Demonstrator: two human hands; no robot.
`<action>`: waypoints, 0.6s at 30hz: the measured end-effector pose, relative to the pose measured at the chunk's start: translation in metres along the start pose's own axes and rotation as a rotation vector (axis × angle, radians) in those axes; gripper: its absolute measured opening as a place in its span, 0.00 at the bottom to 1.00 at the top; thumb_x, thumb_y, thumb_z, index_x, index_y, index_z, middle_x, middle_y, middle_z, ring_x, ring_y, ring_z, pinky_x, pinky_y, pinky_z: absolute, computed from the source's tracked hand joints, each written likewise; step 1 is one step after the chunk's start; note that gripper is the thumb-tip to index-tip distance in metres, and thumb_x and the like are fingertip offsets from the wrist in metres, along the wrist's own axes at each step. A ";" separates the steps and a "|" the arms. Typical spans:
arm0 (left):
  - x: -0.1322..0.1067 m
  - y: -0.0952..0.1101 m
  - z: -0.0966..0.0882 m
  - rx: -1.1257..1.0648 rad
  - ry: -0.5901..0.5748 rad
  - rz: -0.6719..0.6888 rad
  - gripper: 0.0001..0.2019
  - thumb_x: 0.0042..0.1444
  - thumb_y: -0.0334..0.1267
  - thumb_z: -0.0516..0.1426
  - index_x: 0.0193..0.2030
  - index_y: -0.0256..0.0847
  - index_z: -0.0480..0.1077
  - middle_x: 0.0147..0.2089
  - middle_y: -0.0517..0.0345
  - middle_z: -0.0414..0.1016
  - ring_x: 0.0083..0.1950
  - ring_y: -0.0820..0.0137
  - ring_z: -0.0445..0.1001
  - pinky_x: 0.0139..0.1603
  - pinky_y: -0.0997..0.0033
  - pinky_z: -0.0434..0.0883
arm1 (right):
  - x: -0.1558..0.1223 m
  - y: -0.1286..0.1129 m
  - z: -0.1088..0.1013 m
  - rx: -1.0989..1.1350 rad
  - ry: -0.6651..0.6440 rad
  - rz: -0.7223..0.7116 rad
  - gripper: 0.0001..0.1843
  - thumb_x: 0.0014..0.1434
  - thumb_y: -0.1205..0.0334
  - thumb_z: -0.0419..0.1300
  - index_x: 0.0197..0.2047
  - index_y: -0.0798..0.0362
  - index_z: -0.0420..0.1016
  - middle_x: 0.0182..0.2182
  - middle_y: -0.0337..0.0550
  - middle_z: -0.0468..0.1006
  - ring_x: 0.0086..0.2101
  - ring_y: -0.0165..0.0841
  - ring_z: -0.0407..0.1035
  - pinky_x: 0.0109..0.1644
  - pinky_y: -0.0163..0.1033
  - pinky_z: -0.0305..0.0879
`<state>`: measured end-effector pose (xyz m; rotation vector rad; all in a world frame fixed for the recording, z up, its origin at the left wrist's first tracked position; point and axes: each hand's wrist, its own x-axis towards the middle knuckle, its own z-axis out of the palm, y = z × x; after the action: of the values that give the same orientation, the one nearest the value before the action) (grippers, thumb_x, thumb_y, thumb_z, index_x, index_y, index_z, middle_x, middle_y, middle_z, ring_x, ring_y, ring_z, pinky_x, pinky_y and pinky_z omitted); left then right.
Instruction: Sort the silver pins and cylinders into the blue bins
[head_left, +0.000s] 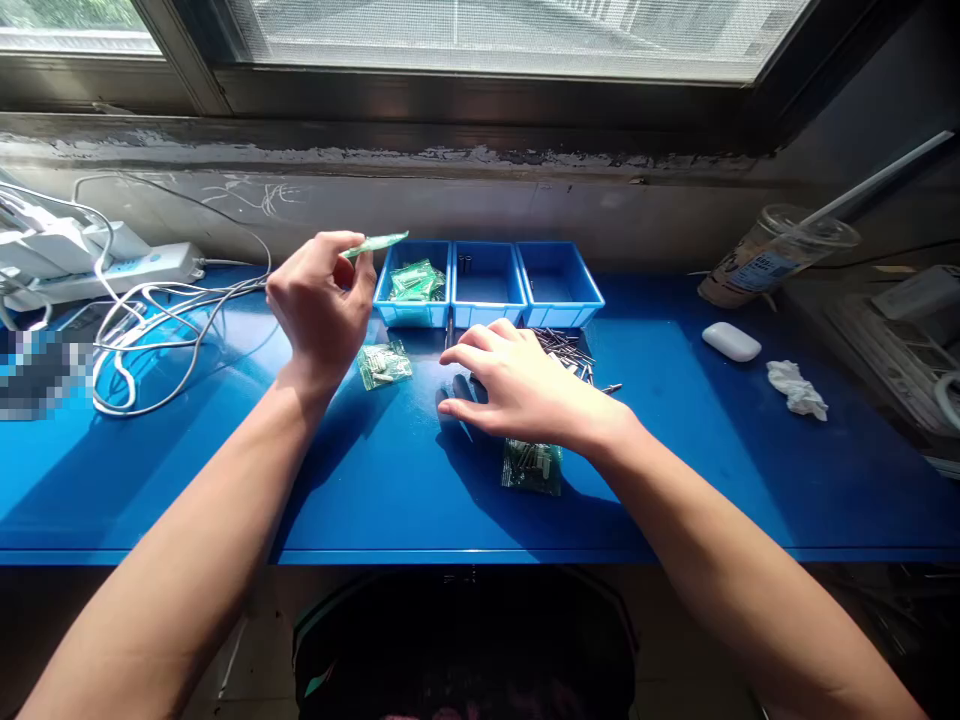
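My left hand (326,295) pinches a small green plastic packet (381,242) by one end, up in front of the left blue bin (384,308). Similar green packets (417,281) lie in that bin. Below it on the table is another packet (385,365) with pale pieces inside. My right hand (510,385), fingers apart and palm down, hovers over the table beside a pile of dark screw-like metal pieces (562,348), partly covering it. Just under my right wrist rests one more green packet (532,467) with metal pieces in it.
The middle blue bin (491,290) holds a few small dark pieces; the right blue bin (559,290) stands beside it. White cables (180,335) and a power strip (150,268) lie left. At right are a drink cup (757,262), a white case (731,342) and crumpled tissue (796,390).
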<state>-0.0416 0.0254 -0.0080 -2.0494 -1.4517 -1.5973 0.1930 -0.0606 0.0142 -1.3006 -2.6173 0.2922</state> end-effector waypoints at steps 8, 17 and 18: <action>-0.006 -0.002 0.015 0.084 -0.212 -0.058 0.09 0.65 0.41 0.59 0.47 0.47 0.81 0.40 0.50 0.80 0.45 0.53 0.75 0.49 0.52 0.68 | 0.003 0.004 0.008 -0.077 -0.034 -0.036 0.17 0.70 0.49 0.61 0.55 0.47 0.83 0.50 0.51 0.78 0.51 0.49 0.69 0.54 0.54 0.62; -0.009 -0.006 0.018 0.172 -0.315 -0.026 0.12 0.64 0.43 0.58 0.47 0.47 0.82 0.47 0.47 0.78 0.50 0.51 0.74 0.54 0.51 0.71 | 0.004 0.005 0.008 -0.068 -0.016 -0.053 0.15 0.71 0.58 0.60 0.56 0.48 0.83 0.51 0.52 0.78 0.52 0.48 0.68 0.54 0.52 0.65; -0.008 -0.005 0.017 0.177 -0.313 -0.024 0.12 0.64 0.44 0.59 0.48 0.46 0.82 0.51 0.46 0.77 0.52 0.51 0.74 0.55 0.50 0.71 | 0.004 0.006 0.007 -0.069 -0.006 -0.039 0.16 0.71 0.58 0.60 0.57 0.48 0.83 0.52 0.52 0.78 0.53 0.49 0.68 0.55 0.52 0.65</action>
<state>-0.0338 0.0343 -0.0243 -2.2571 -1.6536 -1.1429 0.1930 -0.0547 0.0065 -1.2699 -2.6760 0.2017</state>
